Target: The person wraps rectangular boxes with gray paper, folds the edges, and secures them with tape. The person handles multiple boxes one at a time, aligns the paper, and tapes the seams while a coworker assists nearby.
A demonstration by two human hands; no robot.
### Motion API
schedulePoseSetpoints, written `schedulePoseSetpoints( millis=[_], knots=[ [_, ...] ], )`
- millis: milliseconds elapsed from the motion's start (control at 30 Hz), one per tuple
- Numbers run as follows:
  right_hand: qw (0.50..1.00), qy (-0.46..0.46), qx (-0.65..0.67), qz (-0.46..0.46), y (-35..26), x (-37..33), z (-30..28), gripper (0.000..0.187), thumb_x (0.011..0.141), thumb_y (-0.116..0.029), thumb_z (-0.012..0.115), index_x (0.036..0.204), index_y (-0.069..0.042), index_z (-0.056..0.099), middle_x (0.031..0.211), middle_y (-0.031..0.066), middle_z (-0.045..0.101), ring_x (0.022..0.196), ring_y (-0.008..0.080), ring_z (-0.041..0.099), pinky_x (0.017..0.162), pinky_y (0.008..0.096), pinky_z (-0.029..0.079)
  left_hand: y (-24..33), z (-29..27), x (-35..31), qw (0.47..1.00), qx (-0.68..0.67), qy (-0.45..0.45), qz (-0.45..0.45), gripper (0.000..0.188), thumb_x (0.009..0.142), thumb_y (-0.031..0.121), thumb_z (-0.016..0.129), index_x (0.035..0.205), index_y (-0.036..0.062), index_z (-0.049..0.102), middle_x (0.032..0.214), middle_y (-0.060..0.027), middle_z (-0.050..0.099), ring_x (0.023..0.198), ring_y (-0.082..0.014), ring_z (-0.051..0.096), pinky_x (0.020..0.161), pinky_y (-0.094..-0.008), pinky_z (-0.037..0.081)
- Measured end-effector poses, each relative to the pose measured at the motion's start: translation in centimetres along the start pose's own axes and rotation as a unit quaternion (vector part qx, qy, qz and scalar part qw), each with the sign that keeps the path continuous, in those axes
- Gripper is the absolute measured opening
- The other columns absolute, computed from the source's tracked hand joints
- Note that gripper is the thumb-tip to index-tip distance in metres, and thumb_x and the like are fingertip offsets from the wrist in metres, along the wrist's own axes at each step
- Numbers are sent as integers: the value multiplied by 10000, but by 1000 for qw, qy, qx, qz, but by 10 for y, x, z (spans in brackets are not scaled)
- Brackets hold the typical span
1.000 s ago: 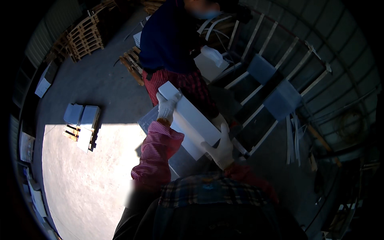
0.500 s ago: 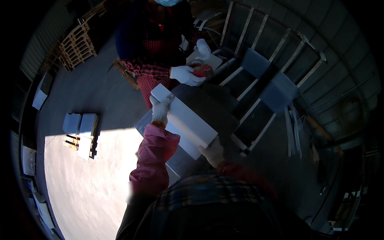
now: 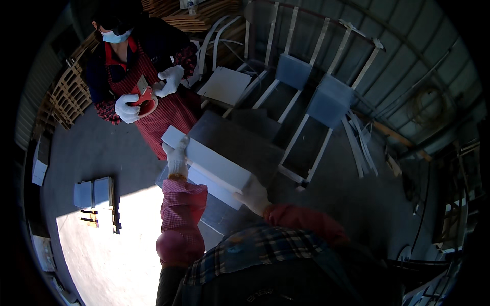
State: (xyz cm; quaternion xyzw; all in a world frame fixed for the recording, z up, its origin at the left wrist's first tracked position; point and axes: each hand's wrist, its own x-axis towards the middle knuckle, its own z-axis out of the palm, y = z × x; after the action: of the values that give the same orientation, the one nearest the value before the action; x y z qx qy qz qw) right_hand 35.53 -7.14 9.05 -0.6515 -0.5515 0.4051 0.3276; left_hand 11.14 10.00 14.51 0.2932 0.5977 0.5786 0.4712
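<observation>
A long white box-like block (image 3: pixel 217 162) lies slantwise in front of me, over a flat white sheet (image 3: pixel 214 189) on a dark tabletop (image 3: pixel 224 133). My left hand (image 3: pixel 176 154), in a white glove, is closed on its far left end, thumb and fingers at the edge. My right hand (image 3: pixel 254 196), also gloved, grips the near right end; its fingers are partly in shadow. Whether the block is one box or stacked pieces I cannot tell. Across the table, a co-worker in white gloves holds a red tape dispenser (image 3: pixel 146 100).
A white panel (image 3: pixel 226 84) lies beyond the table. To the right stands a metal rack (image 3: pixel 296 137) with grey sheets (image 3: pixel 331 101) across its bars. White strips (image 3: pixel 357 145) lean beside it. Wooden pallets (image 3: pixel 70 97) are stacked at far left; stacked panels (image 3: pixel 94 193) sit on the floor.
My view has shifted, so the table and block appear lower and further left. The co-worker has drawn back from the table with the tape dispenser. Both my hands stay on the block.
</observation>
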Motion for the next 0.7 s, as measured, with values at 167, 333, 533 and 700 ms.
schedulePoseSetpoints(
  millis=[167,333,533,700],
  knots=[
    [999,-33,19,18,1,1,-6,768,806,-397,820,1410,-39,509,1335,220,617,1238,392,615,1051,437,490,2,5,-3,1000,-13,8,0,772,855,158,818,1465,137,346,1281,-105,585,1111,-265,615,866,-436,547],
    [1000,13,14,13,8,10,-2,782,755,-346,867,1401,-33,557,1304,229,666,1204,391,658,1015,427,529,0,10,-1,1000,-21,18,7,774,850,169,827,1464,145,355,1273,-93,587,1066,-256,632,792,-421,556],
    [999,-14,6,35,3,9,-13,743,801,-356,831,1411,-50,534,1344,211,638,1244,396,624,1054,434,494,9,20,-11,1000,-11,15,-7,776,851,196,832,1463,154,357,1253,-86,597,1011,-232,641,705,-377,536],
    [998,-42,27,30,-8,1,-22,737,814,-357,819,1412,-47,520,1351,208,639,1259,397,615,1066,433,482,2,11,-8,1000,-12,2,5,776,856,225,830,1467,159,357,1257,-82,592,1018,-224,639,702,-381,530]
  ],
)
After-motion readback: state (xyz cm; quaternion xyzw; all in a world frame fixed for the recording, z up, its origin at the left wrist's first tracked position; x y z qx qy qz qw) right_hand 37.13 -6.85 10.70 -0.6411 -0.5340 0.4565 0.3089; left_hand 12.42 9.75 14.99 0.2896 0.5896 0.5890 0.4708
